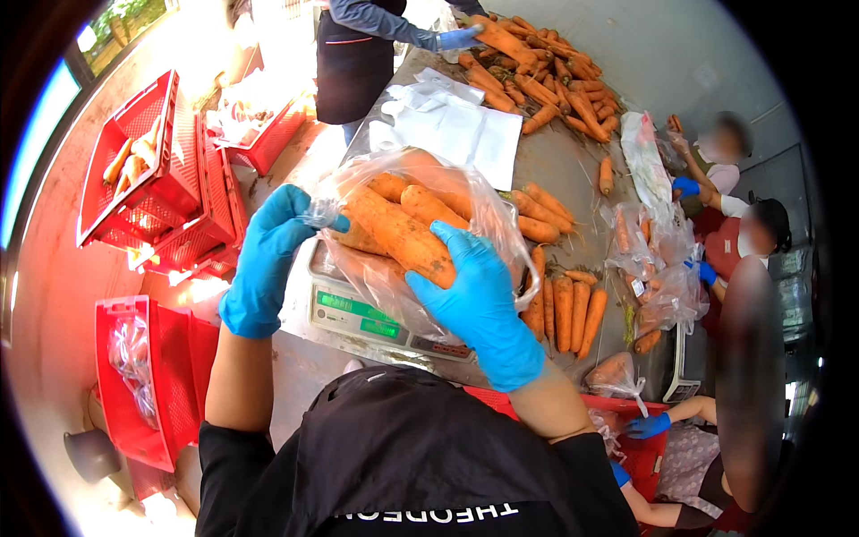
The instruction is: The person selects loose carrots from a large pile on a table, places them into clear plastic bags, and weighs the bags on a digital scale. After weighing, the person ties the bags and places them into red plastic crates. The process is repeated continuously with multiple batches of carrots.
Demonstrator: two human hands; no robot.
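A clear plastic bag [376,285] full of large carrots rests on a digital scale [323,315] with lit green displays. My left hand [265,258], in a blue glove, pinches the gathered plastic at the bag's left edge. In the bag's open mouth lies a big carrot [396,231] with dirt specks. My right hand [483,305], also gloved in blue, has its thumb and fingers around that carrot's near end. Several loose carrots [564,312] lie on the metal table just right of the scale.
A large carrot heap [557,74] and white plastic bags [449,124] cover the table's far part. Filled bags [664,268] lie at right near co-workers. Another worker's gloved hand [460,38] holds a carrot. Red crates [184,208] stand at left.
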